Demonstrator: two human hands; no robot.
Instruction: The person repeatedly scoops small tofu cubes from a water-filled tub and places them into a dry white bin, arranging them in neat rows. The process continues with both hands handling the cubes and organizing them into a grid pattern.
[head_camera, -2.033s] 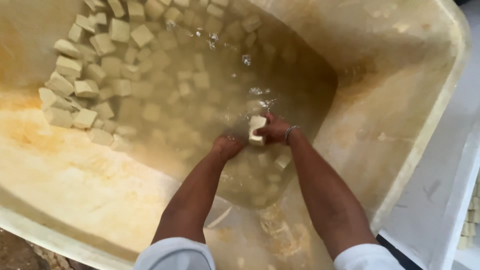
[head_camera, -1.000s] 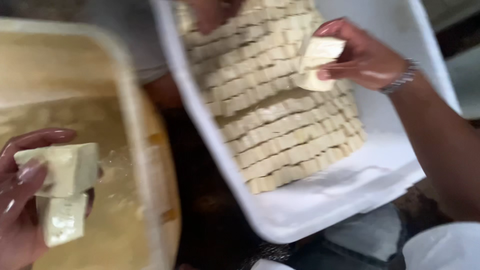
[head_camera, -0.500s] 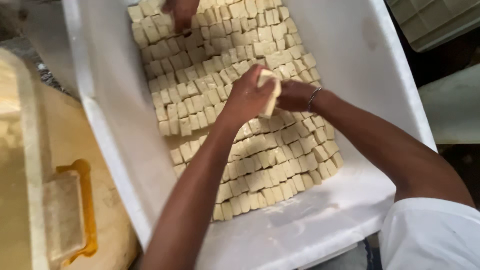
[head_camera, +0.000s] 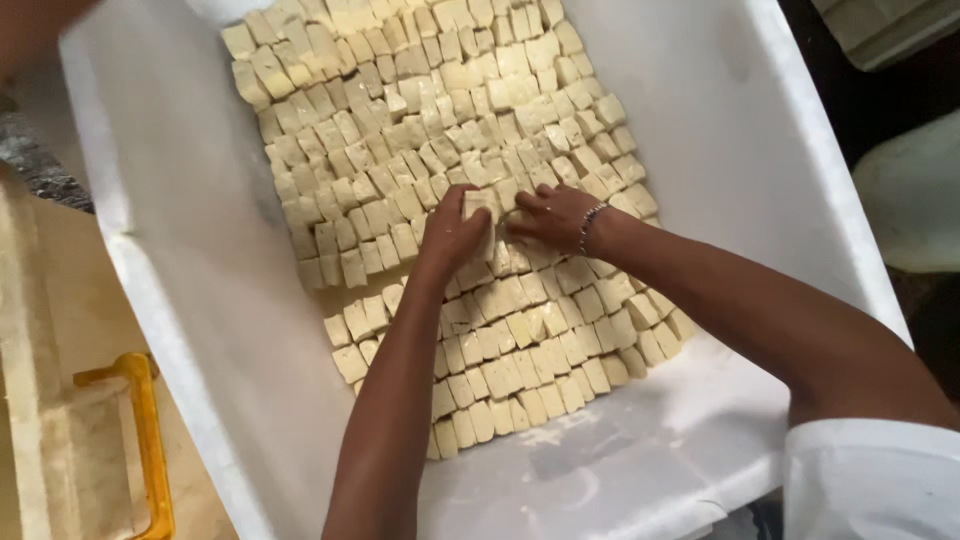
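A big white tub (head_camera: 770, 170) holds several tight rows of pale cream blocks (head_camera: 420, 130), packed upright. My left hand (head_camera: 450, 235) and my right hand (head_camera: 555, 215), which wears a bead bracelet, meet near the middle of the rows. Between them stands one pale block (head_camera: 482, 205), gripped by the left fingers and touched by the right fingertips, pressed in among its neighbours. Part of that block is hidden by my fingers.
The tub's near end (head_camera: 620, 470) is bare white plastic, wet and smeared. To the left sits a tan container with a yellow handle (head_camera: 150, 440). Another person's arm (head_camera: 30, 30) shows at the top left corner. A white rounded object (head_camera: 915, 190) lies at right.
Two seconds ago my hands were in a tub of cloudy water. They carried blocks across to the white tub, and both hands now rest low on one block in the rows.
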